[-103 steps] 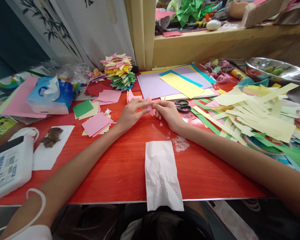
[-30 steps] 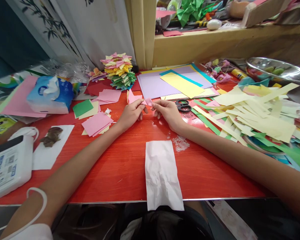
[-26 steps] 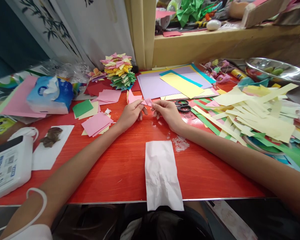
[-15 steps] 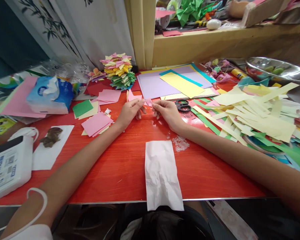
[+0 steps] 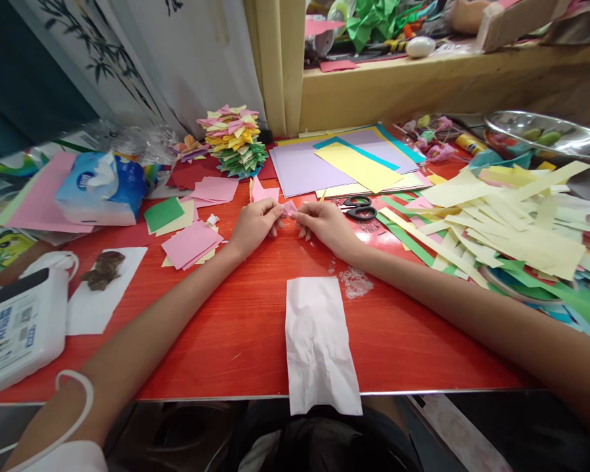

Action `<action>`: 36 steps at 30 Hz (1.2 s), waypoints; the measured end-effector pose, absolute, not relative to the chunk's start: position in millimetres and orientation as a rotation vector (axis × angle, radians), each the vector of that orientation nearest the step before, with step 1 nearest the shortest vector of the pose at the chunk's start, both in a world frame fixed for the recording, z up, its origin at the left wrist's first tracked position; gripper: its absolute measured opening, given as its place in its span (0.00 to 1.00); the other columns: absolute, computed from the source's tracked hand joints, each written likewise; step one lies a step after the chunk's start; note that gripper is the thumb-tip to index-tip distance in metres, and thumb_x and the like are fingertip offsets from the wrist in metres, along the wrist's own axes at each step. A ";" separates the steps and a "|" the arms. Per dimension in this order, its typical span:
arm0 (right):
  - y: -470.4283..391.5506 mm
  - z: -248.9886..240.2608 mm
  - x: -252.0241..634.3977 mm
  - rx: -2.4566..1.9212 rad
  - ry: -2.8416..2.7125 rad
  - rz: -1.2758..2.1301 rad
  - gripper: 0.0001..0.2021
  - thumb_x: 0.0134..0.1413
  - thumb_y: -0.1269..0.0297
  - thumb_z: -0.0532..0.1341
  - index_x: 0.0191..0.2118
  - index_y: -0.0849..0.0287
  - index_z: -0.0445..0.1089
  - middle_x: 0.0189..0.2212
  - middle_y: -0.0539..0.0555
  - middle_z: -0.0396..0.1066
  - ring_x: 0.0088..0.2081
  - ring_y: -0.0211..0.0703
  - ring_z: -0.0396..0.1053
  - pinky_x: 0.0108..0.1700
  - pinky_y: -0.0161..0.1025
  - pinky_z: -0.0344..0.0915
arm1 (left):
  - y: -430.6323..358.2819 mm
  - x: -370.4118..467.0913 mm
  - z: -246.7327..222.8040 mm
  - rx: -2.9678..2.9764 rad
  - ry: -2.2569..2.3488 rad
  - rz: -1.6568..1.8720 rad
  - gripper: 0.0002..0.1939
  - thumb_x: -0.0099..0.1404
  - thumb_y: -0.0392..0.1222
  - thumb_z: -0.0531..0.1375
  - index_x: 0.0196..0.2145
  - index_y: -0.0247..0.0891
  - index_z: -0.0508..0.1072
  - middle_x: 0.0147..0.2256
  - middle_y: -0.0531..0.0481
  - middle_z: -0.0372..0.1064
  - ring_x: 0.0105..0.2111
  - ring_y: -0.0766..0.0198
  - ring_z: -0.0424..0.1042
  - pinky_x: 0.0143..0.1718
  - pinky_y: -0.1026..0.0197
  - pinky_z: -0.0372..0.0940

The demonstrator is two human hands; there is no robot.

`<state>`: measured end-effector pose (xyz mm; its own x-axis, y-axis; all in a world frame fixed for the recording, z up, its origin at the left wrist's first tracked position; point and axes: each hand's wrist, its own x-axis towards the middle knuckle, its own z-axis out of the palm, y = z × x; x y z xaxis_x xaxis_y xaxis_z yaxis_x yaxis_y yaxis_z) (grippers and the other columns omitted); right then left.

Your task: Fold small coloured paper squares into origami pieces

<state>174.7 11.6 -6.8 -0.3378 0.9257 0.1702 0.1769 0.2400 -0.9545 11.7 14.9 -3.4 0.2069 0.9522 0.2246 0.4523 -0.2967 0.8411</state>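
Note:
A small pink paper piece (image 5: 290, 208) is pinched between my two hands above the red table. My left hand (image 5: 257, 225) grips its left side, fingers closed, and my right hand (image 5: 323, 226) has its right side between thumb and fingers. Just behind my left hand lies a folded pink paper (image 5: 264, 190). Black-handled scissors (image 5: 361, 208) rest to the right of my right hand. Pink paper squares (image 5: 189, 244) are stacked left of my left hand. A layered tower of folded papers (image 5: 236, 141) stands behind.
A crumpled white paper (image 5: 319, 341) hangs over the front edge of the red table (image 5: 201, 347). Cut paper strips (image 5: 511, 229) heap up at the right, near a metal bowl (image 5: 545, 134). On the left are a tissue pack (image 5: 101, 190) and a white device (image 5: 24, 328).
Both hands have drawn slightly closer together and a little lower, with the pink piece between them. The fingertips of my right hand now press nearer to it.

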 end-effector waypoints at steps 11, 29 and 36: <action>12.7 -9.2 174.1 -1.016 -1.891 1.140 0.11 0.50 0.63 0.55 0.22 0.62 0.64 0.15 0.48 0.64 0.18 0.32 0.62 0.22 0.30 0.57 | 5.3 15.7 4.4 2.172 1.378 0.955 0.09 0.59 0.40 0.53 0.23 0.35 0.64 0.21 0.57 0.61 0.22 0.73 0.58 0.26 0.69 0.53; 25.2 -6.7 183.5 -0.696 -1.647 1.660 0.14 0.49 0.55 0.58 0.29 0.63 0.62 0.22 0.48 0.65 0.19 0.30 0.64 0.22 0.30 0.61 | 9.2 10.3 -3.7 1.892 1.267 1.204 0.11 0.64 0.42 0.45 0.40 0.39 0.63 0.26 0.54 0.59 0.23 0.71 0.56 0.25 0.68 0.54; 21.9 -2.9 184.7 -0.734 -1.499 1.662 0.15 0.48 0.54 0.58 0.25 0.62 0.63 0.14 0.45 0.60 0.15 0.31 0.61 0.18 0.30 0.55 | 21.3 -6.8 -8.0 1.534 1.666 1.849 0.07 0.61 0.35 0.47 0.37 0.40 0.60 0.38 0.49 0.60 0.37 0.67 0.62 0.40 0.64 0.60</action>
